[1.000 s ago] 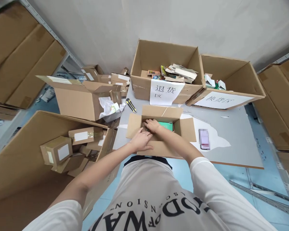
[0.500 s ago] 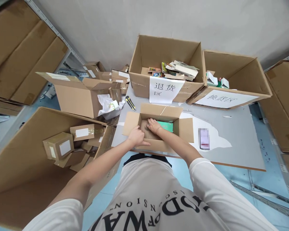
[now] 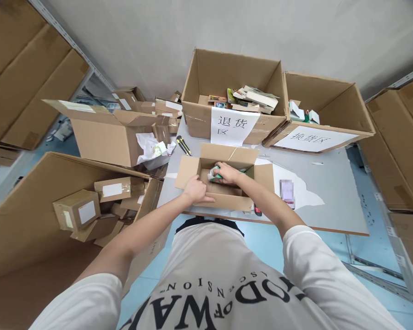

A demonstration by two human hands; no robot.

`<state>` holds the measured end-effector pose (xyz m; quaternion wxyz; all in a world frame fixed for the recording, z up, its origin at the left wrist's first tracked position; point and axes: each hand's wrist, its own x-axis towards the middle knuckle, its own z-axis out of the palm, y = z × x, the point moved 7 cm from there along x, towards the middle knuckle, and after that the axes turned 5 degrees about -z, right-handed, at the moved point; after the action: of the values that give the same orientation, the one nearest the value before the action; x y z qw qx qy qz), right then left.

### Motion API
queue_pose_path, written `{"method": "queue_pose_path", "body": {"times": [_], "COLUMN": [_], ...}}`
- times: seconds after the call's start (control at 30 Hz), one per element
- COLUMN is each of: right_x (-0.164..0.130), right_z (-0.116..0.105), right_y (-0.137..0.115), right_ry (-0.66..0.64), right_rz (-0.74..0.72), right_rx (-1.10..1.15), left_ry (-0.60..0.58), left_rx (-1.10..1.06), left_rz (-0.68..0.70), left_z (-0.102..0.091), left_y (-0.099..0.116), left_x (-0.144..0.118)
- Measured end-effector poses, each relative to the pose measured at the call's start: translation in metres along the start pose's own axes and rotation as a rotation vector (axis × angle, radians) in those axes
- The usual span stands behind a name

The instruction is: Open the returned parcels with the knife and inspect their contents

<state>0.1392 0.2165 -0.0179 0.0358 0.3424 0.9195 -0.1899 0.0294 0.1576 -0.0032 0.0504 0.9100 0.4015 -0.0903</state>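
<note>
On the grey table (image 3: 330, 183), open cardboard boxes (image 3: 234, 87) line the wall.

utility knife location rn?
Head view: the utility knife lies on the grey table, just beyond the open small box on its left, beside the labelled returns box.

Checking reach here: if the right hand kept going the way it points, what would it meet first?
Probably the left inner wall of the small open box; the right hand, gripping a green-and-white item, points leftward. Depth is unclear.

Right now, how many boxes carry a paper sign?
2: the returns box behind the small open box, and the exchange box to its right.
</note>
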Motion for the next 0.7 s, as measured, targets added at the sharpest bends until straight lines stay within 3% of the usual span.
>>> {"method": "queue_pose_path", "body": {"times": [0.17, 0.4, 0.7], "right_x": [-0.003, 0.014, 0.028], "right_z": [-0.004, 0.004, 0.039], "right_y": [0.001, -0.002, -0.007], "right_ry": [0.041, -0.099, -0.260], "right_rz": [-0.025, 0.009, 0.052], "right_rx": [0.050, 0.034, -0.073], "left_ry": [0.037, 0.029, 0.023], "left_rx": [0.009, 0.021, -0.031], "left_rz": [0.025, 0.032, 0.029], "left_z": [0.001, 0.003, 0.001], "left_y": [0.000, -0.001, 0.000], "left_x": [0.002, 0.001, 0.001]}}
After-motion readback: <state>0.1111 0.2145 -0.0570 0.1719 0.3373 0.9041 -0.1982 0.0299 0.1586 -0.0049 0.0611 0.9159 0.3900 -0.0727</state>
